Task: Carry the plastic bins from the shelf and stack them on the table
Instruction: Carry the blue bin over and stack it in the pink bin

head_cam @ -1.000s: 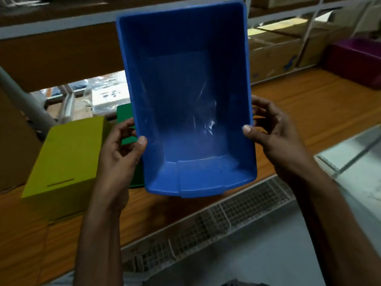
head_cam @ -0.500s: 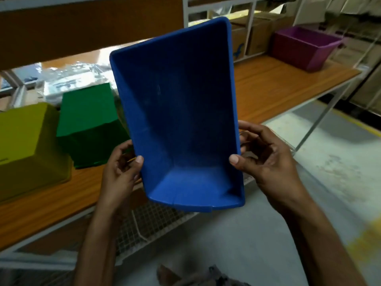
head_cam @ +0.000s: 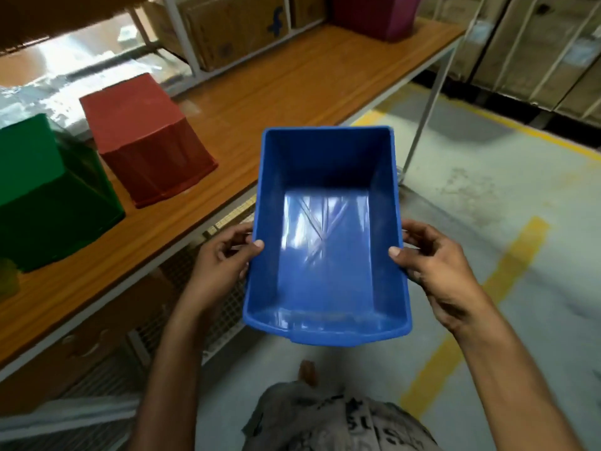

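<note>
Cardboard boxes [head_cam: 234,27] stand at the back of the wooden surface, one bearing a blue mark. Yellow painted lines [head_cam: 471,307] cross the grey concrete floor [head_cam: 487,190]. Wire mesh [head_cam: 224,314] hangs below the wooden edge.

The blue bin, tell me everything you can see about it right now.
The blue bin is a rectangular tub of glossy, smooth plastic with a rolled rim and walls tapering to a flat, reflective floor. It is empty, its open top facing the camera. The near end wall is cut lower, with a lip. It is held in the air over the concrete floor, just off the wooden shelf's edge. The left hand and right hand grip its long sides, thumbs hooked over the rim.
</note>
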Demonstrator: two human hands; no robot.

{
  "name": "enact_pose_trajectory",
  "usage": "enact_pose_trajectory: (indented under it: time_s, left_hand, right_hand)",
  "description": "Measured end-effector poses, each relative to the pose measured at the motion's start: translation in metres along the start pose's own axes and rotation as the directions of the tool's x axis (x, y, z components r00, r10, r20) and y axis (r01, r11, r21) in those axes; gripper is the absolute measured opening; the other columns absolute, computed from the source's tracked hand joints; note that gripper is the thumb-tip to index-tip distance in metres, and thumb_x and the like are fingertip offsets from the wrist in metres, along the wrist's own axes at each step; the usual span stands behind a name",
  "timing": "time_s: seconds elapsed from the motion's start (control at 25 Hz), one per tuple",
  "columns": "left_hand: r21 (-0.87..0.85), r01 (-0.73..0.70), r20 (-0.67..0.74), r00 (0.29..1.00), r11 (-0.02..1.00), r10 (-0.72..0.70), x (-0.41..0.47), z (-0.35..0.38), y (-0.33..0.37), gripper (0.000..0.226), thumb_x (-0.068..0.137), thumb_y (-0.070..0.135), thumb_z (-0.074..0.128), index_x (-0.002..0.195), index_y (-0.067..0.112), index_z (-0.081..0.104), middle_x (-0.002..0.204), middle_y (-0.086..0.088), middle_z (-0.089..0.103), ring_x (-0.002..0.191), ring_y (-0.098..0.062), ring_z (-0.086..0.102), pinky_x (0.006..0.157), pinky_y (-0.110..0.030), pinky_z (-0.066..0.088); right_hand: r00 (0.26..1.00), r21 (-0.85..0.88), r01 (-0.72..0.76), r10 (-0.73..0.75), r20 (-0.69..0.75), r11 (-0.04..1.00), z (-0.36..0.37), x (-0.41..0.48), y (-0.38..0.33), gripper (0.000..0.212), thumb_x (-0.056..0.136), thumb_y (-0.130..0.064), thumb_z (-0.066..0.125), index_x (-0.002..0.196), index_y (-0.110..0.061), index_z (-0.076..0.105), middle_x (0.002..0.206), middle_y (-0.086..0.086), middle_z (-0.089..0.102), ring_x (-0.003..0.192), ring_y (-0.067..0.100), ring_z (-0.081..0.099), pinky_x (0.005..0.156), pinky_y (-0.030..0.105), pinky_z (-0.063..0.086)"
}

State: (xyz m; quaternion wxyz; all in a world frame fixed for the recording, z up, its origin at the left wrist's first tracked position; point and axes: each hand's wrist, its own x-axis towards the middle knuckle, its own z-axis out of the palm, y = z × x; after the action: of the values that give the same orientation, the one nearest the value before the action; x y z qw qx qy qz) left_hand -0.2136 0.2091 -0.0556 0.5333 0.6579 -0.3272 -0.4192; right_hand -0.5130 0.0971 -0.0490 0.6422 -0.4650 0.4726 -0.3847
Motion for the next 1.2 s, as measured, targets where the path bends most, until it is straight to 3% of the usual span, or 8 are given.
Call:
enact_pose_trajectory:
  time_s: [0.12, 0.28, 0.4, 0.52, 0.68, 0.84, 0.96, 1.2]
  left_hand:
    - [0.089, 0.133, 0.088, 0.986, 0.987, -0.141, 0.032, 0.041, -0.008, 0.02, 0.094, 0.015, 0.071, 0.109, 0.025, 0.077, 0.105, -0.002, 0.079, 0.09, -0.016, 0.076, 0.064, -0.025, 0.058]
    - [0.203, 0.218, 0.164, 0.954, 0.955, -0.253, 0.072, 0.094, -0.03, 0.014, 0.094, 0.014, 0.069, 0.098, 0.026, 0.076, 0.09, 0.003, 0.077, 0.078, -0.011, 0.072, 0.056, -0.022, 0.054]
    - [0.243, 0.154, 0.23, 0.95, 0.958, -0.211, 0.096, 0.129, -0.044, 0.017, 0.093, 0.003, 0.067, 0.102, 0.018, 0.07, 0.083, -0.001, 0.068, 0.065, -0.006, 0.065, 0.049, -0.02, 0.051]
    - [0.274, 0.064, 0.281, 0.949, 0.96, -0.144, 0.11, 0.161, -0.055, 0.023, 0.089, -0.006, 0.064, 0.108, 0.008, 0.066, 0.088, -0.009, 0.064, 0.073, -0.011, 0.063, 0.067, -0.03, 0.054]
    - [0.349, -0.068, 0.329, 0.943, 0.935, -0.055, 0.12, 0.201, -0.059, 0.032, 0.085, 0.002, 0.071, 0.1, 0.028, 0.06, 0.09, 0.003, 0.066, 0.068, 0.004, 0.062, 0.062, -0.014, 0.048]
    - [0.385, -0.165, 0.391, 0.92, 0.908, 0.001, 0.144, 0.249, -0.056, 0.035, 0.081, 0.006, 0.073, 0.099, 0.031, 0.058, 0.088, 0.003, 0.066, 0.071, -0.007, 0.061, 0.068, -0.026, 0.05]
    - [0.442, -0.226, 0.417, 0.909, 0.868, 0.024, 0.168, 0.298, -0.046, 0.037, 0.08, 0.011, 0.073, 0.093, 0.039, 0.053, 0.084, 0.011, 0.063, 0.066, 0.002, 0.06, 0.063, -0.022, 0.044]
    - [0.462, -0.198, 0.386, 0.922, 0.864, 0.004, 0.237, 0.428, -0.022, 0.028, 0.086, 0.014, 0.07, 0.089, 0.035, 0.052, 0.083, 0.006, 0.064, 0.063, 0.001, 0.06, 0.058, -0.018, 0.042]
  right_hand:
    - [0.962, 0.024, -0.258, 0.259, -0.084, 0.966, -0.036, 0.01, 0.02, 0.033, 0.092, 0.009, 0.06, 0.106, -0.019, 0.071, 0.084, -0.01, 0.079, 0.081, 0.009, 0.073, 0.062, 0.026, 0.058]
    - [0.888, -0.009, -0.398, 0.383, -0.254, 0.917, -0.069, 0.018, 0.045, 0.033, 0.092, 0.011, 0.056, 0.1, -0.016, 0.072, 0.078, -0.007, 0.077, 0.084, 0.016, 0.07, 0.068, 0.034, 0.055]
    - [0.86, -0.05, -0.357, 0.308, -0.407, 0.933, -0.085, 0.019, 0.057, 0.038, 0.089, 0.014, 0.055, 0.113, -0.013, 0.068, 0.096, -0.002, 0.075, 0.083, 0.014, 0.07, 0.063, 0.031, 0.055]
    - [0.824, -0.175, -0.301, 0.163, -0.543, 0.937, -0.095, 0.016, 0.071, 0.043, 0.086, 0.009, 0.056, 0.119, -0.017, 0.063, 0.107, -0.005, 0.068, 0.076, 0.008, 0.07, 0.06, 0.029, 0.055]
    - [0.728, -0.283, -0.322, 0.045, -0.684, 0.903, -0.111, 0.019, 0.084, 0.043, 0.08, 0.003, 0.064, 0.114, -0.022, 0.062, 0.102, -0.007, 0.066, 0.075, 0.012, 0.066, 0.073, 0.037, 0.057]
    - [0.688, -0.337, -0.344, -0.01, -0.726, 0.876, -0.146, 0.043, 0.078, 0.044, 0.075, 0.002, 0.068, 0.109, -0.025, 0.062, 0.099, -0.003, 0.067, 0.075, 0.012, 0.065, 0.075, 0.037, 0.056]
    - [0.674, -0.359, -0.352, -0.032, -0.738, 0.865, -0.185, 0.074, 0.069, 0.045, 0.075, 0.0, 0.067, 0.113, -0.023, 0.064, 0.106, 0.001, 0.067, 0.083, 0.018, 0.065, 0.079, 0.039, 0.056]
    - [0.705, -0.379, -0.312, -0.055, -0.707, 0.871, -0.295, 0.162, 0.026, 0.04, 0.078, 0.001, 0.065, 0.11, -0.023, 0.063, 0.108, 0.004, 0.066, 0.092, 0.024, 0.065, 0.085, 0.044, 0.057]
